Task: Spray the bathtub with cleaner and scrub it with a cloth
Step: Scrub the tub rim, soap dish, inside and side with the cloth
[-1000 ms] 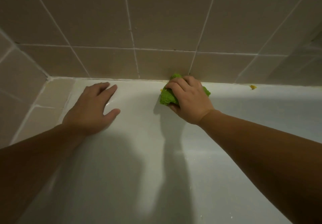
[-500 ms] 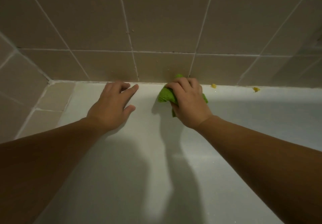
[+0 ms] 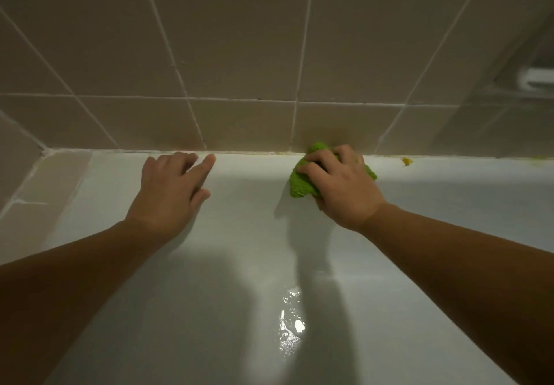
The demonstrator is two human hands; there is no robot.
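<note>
Right hand [image 3: 344,187]: fingers curled, gripping green cloth [image 3: 301,182] against bathtub [image 3: 239,264] rim; left hand [image 3: 169,193]: fingers extended, loosely spread, resting on same rim.

Both forearms reach forward from the near corners, palms down. Left hand [image 3: 169,191]: flat, fingers extended and slightly spread, tips pointing far and right, thumb out to the right. Right hand [image 3: 340,188]: knuckles raised, fingers curled, gripping a cloth [image 3: 301,182]; wrist bent slightly left.
</note>
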